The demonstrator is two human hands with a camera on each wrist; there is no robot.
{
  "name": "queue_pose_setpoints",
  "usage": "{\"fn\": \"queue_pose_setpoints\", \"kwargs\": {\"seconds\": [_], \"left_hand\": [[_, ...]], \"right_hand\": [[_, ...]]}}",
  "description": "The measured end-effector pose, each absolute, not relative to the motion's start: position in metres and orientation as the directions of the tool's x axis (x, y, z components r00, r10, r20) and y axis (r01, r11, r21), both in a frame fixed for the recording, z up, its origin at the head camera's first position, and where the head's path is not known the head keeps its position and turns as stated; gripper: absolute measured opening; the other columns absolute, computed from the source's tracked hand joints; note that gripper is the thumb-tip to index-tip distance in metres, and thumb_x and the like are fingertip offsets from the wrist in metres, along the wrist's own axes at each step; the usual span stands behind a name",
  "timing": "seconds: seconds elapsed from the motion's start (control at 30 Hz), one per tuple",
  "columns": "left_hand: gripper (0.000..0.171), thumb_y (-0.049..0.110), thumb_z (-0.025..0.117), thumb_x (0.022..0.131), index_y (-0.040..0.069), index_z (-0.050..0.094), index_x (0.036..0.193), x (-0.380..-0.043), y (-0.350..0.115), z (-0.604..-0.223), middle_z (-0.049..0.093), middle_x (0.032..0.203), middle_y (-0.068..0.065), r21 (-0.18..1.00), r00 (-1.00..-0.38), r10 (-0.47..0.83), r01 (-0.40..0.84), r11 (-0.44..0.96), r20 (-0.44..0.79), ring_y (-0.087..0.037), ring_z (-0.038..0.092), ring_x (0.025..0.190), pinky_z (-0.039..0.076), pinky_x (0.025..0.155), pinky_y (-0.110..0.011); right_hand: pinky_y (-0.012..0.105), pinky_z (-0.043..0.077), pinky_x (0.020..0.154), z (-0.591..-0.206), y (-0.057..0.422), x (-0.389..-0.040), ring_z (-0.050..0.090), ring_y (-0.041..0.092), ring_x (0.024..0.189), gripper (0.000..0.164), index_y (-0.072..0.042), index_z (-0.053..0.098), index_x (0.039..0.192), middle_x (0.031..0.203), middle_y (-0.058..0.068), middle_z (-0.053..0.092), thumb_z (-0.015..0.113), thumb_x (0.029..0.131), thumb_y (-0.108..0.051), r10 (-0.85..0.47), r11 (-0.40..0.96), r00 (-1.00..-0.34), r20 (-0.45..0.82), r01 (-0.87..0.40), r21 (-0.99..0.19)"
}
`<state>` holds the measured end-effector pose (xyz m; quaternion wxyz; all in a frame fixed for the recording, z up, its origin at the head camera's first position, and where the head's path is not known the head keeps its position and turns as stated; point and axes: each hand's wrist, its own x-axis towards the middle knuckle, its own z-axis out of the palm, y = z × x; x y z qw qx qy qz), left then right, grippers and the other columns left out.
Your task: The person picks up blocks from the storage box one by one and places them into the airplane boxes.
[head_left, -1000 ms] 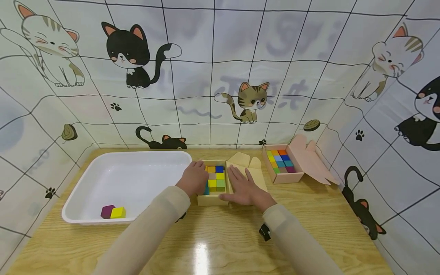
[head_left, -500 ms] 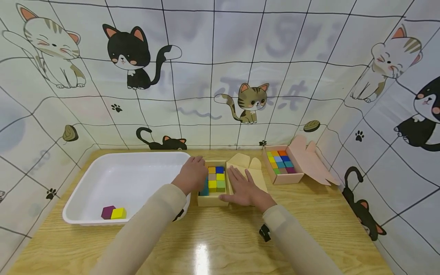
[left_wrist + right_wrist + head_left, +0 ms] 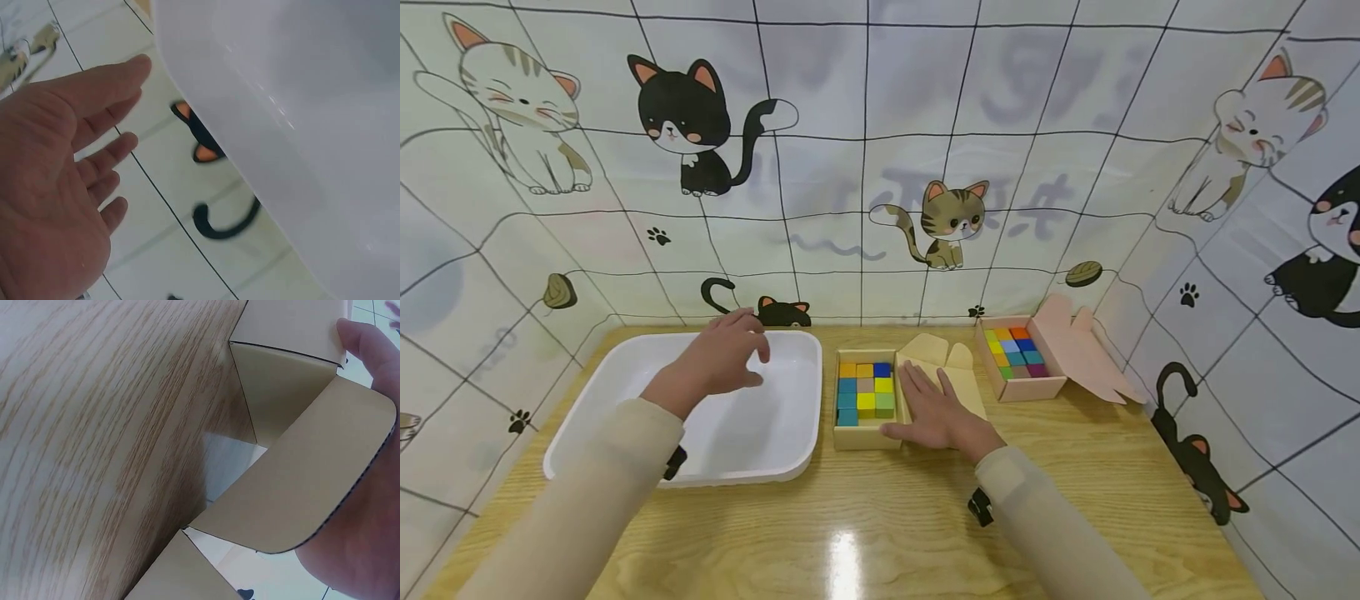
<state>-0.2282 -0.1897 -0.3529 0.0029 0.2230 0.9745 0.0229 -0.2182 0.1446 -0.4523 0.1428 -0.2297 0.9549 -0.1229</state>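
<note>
My left hand (image 3: 718,358) hovers over the white tray (image 3: 805,442) with its fingers loosely bent and nothing in them. In the left wrist view, that hand (image 3: 56,175) is beside the tray's rim (image 3: 212,119). The pale yellow cardboard box (image 3: 867,438) stands right of the tray, packed with rows of coloured cubes (image 3: 865,386). My right hand (image 3: 936,408) lies with straight fingers on that box's folded-back lid (image 3: 966,392). In the right wrist view, the lid's flap (image 3: 300,475) partly covers the hand (image 3: 350,531). My left sleeve hides the tray's near left part.
A pink box (image 3: 1030,388) of coloured cubes, its lid (image 3: 1086,354) folded out to the right, stands at the back right of the wooden table (image 3: 775,542). A cloth backdrop (image 3: 827,167) printed with cats rises behind and at both sides.
My left hand has left the yellow box and moved left over the tray, baring the box's left column of cubes. My left arm now covers the purple and yellow cubes in the tray. The right hand stays put.
</note>
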Motion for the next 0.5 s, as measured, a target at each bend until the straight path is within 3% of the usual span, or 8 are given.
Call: {"fn": "queue_pose_setpoints", "kwargs": {"seconds": [0.5], "left_hand": [[0.022, 0.021, 0.087, 0.068, 0.02, 0.071, 0.083, -0.181, -0.31, -0.399, 0.065, 0.115, -0.018, 0.068, -0.951, 0.303, 0.299, 0.952, -0.056, -0.053, 0.035, 0.13, 0.029, 0.104, -0.074]], "right_hand": [[0.057, -0.007, 0.123, -0.452, 0.145, -0.217, 0.001, 0.025, 0.155, 0.103, -0.006, 0.003, 0.156, 0.166, 0.011, -0.001, 0.044, 0.088, -0.072, -0.482, 0.859, -0.851, -0.21, -0.412, -0.304]]}}
